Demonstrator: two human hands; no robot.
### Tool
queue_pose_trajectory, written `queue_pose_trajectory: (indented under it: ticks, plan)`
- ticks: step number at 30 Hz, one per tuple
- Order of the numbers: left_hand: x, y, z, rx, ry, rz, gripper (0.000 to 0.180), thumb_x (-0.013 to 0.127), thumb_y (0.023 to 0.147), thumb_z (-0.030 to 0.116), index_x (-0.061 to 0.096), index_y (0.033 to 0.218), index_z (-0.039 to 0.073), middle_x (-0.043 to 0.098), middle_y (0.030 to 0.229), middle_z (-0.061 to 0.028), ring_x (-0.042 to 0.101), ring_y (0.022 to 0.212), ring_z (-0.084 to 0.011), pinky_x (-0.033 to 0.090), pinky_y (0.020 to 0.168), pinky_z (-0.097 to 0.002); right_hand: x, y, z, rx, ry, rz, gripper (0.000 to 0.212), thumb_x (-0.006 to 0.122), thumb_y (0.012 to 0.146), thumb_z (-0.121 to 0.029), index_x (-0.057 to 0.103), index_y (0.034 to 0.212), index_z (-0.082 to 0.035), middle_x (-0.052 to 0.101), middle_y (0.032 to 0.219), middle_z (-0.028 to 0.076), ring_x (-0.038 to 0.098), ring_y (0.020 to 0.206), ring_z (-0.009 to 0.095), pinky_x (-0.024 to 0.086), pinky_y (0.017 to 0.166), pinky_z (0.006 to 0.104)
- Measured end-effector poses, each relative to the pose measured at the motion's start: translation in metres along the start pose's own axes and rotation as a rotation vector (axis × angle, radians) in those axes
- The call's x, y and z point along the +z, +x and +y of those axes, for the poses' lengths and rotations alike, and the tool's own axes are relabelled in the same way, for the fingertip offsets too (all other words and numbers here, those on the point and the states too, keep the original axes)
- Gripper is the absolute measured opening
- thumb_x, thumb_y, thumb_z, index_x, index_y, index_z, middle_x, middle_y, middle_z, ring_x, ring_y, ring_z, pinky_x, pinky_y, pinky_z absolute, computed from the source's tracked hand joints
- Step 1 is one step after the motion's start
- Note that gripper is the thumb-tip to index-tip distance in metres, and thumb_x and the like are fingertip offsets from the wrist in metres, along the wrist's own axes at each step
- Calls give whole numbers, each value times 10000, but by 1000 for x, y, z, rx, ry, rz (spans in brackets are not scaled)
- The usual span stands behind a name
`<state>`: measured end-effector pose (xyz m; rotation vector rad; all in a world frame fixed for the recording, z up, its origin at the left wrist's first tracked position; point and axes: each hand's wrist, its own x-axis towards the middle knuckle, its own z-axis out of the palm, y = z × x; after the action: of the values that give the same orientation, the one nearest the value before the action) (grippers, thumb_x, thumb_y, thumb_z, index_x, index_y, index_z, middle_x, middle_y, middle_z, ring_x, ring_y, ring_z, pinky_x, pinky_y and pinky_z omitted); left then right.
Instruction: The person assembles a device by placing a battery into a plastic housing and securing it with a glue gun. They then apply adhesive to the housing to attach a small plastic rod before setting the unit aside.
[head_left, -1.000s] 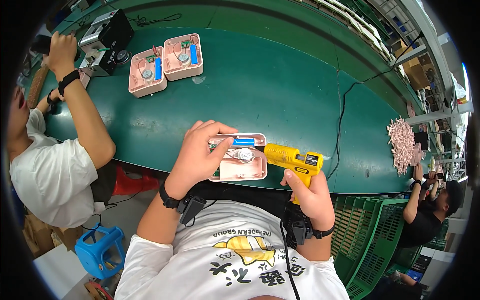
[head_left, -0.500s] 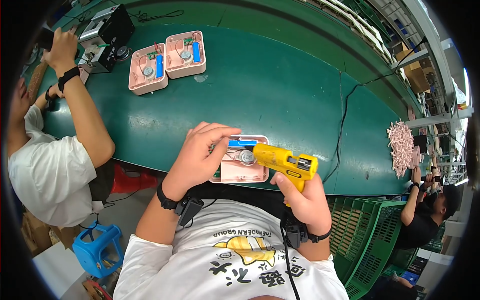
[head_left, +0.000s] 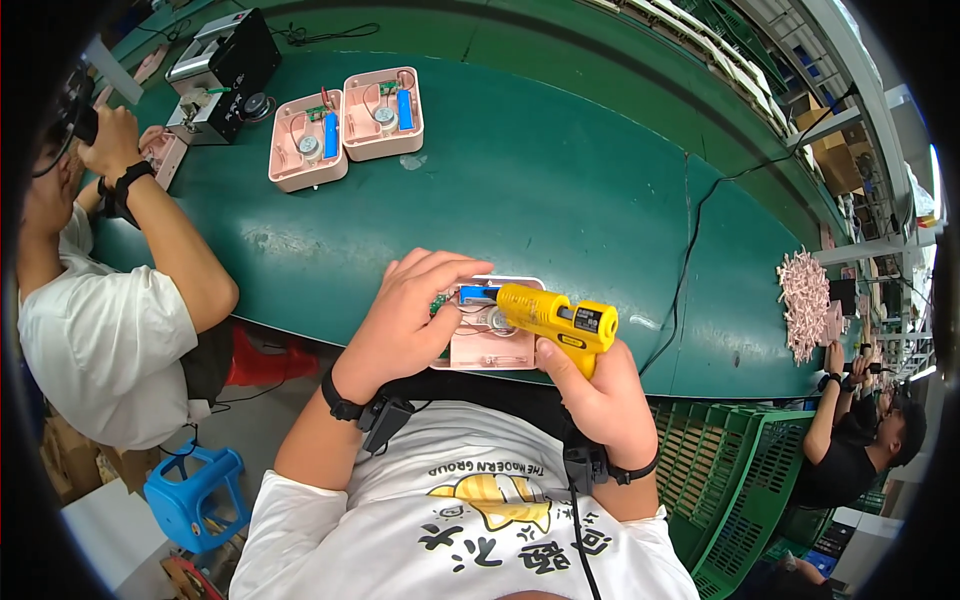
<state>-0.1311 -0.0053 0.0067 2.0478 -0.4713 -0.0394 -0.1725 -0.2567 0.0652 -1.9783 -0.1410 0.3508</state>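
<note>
A pink plastic housing [head_left: 488,352] lies on the table in front of me, with a blue cylindrical battery cell [head_left: 474,295], thin wires and a round silver part inside. My left hand [head_left: 400,308] grips the housing's left end, its fingers over the far wall and its thumb bent down by the battery. In my right hand [head_left: 608,405] is a yellow glue gun [head_left: 550,316], held by the handle. The gun's dark nozzle points left and reaches the battery's right part; whether it touches cannot be seen. Its body covers the housing's right side and part of the silver part.
Two similar open pink housings [head_left: 385,140] stand side by side at the far left. Beyond them sits a black machine [head_left: 235,85]. A co-worker [head_left: 110,330] works at the left. A black cable [head_left: 690,240] crosses the table; small pink parts [head_left: 803,305] are heaped right, above green crates [head_left: 740,480].
The glue gun's nozzle has shifted left along the battery, and the gun has turned slightly. My left hand has moved slightly right and nearer me, its thumb now lower over the housing.
</note>
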Motion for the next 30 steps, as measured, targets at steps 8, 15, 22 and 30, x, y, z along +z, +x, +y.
queue_pose_trajectory:
  ticks: [8, 15, 22, 30]
  plan:
    - [3, -5, -6, 92, -55, 94, 475, 536, 841, -10, 718, 1278, 31, 700, 1265, -141, 613, 1143, -315, 469, 1003, -399, -4, 5, 4, 66, 158, -59, 318, 665, 1064, -218, 690, 1259, 32, 738, 987, 79, 639, 766, 99, 509, 596, 276]
    - [-18, 2, 2, -92, 15, -48, 388, 545, 941, 16, 735, 1279, 14, 742, 1082, -134, 694, 870, -232, 548, 752, -350, -46, -17, 89, -73, 709, 167, 280, 642, 1048, -239, 657, 1191, 1, 717, 1056, 159, 620, 647, 140, 519, 546, 294]
    - [-29, 98, 13, -440, -244, -244, 346, 575, 1010, 59, 715, 1321, -1, 763, 932, -85, 643, 580, -117, 497, 488, -271, -48, -10, 111, -242, 939, 367, 246, 625, 1032, -227, 623, 1137, -5, 681, 1075, 187, 565, 608, 147, 516, 548, 318]
    - [5, 222, -56, -245, -117, 292, 387, 542, 1083, 120, 605, 1436, -24, 727, 1157, -168, 720, 705, -173, 597, 629, -291, -42, -17, 113, -253, 887, 380, 253, 630, 1027, -219, 618, 1154, -1, 687, 1082, 199, 585, 624, 156, 528, 568, 331]
